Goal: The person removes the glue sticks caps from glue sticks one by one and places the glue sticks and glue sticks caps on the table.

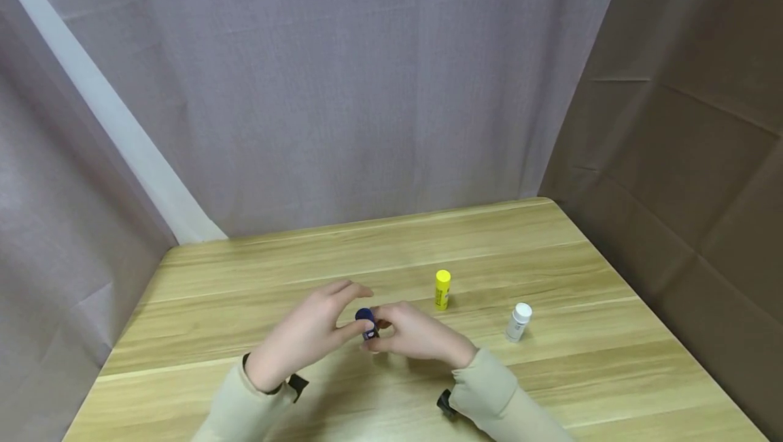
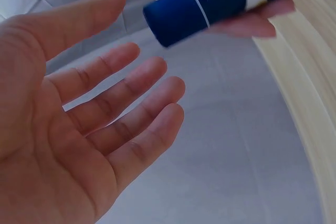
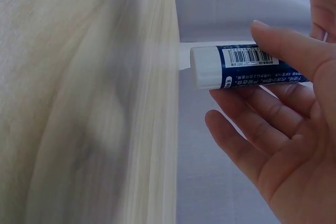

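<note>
My right hand [image 1: 419,333] holds a dark blue glue stick [image 1: 364,314] between thumb and fingers, over the front middle of the table. In the right wrist view the white base of the glue stick [image 3: 207,67] points left, with a barcode on its label by the thumb. My left hand [image 1: 308,330] is beside the blue cap end, its thumb overlapping the stick in the head view. Seen from the left wrist, that hand [image 2: 89,124] has its fingers spread and relaxed, apart from the cap, with nothing in it.
A yellow glue stick [image 1: 442,291] stands upright beyond my right hand. Farther right is a small white bottle [image 1: 518,323] with a white cap. The wooden table [image 1: 263,279] is bordered by grey curtains [image 1: 367,88] behind and a brown one [image 1: 685,156] on the right.
</note>
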Demonstrator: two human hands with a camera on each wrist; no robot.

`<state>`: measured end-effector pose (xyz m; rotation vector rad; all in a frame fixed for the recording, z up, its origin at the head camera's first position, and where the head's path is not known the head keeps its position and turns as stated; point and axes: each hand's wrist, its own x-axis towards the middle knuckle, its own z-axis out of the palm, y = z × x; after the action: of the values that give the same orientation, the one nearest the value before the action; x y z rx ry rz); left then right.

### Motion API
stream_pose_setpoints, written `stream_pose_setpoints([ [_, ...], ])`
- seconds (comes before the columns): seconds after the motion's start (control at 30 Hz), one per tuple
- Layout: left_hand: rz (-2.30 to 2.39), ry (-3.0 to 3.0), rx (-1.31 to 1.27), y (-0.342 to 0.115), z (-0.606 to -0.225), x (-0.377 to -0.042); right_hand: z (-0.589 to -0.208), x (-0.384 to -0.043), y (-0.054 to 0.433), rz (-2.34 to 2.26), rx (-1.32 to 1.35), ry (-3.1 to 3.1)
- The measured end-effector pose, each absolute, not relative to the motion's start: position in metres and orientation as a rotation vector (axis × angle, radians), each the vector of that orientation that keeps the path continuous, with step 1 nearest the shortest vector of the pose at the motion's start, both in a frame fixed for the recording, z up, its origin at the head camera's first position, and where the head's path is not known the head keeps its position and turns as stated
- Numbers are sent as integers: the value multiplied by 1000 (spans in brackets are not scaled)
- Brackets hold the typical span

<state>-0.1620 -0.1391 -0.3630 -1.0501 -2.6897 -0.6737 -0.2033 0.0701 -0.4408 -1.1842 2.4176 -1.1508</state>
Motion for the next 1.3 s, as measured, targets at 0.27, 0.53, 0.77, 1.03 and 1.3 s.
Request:
stream_pose_setpoints([
  [0.27, -635, -2623, -1165, -122, -359, -164, -435, -202, 73, -1137, -1206, 2473],
  [0.53, -629, -2619, -1175, -122, -364, -163, -435, -200, 76, -1135, -1224, 2499],
  [0.77, -670, -2652, -1168, -125, -368, -161, -434, -199, 78, -1170, -1208, 2496],
  [1.03, -671, -2670, -1176, -126, -371, -160, -436, -200, 82, -1213, -1212, 2456],
  [1.3, -663, -2678, -1191, -123, -372, -160, -438, -199, 83, -1237, -1194, 2435],
])
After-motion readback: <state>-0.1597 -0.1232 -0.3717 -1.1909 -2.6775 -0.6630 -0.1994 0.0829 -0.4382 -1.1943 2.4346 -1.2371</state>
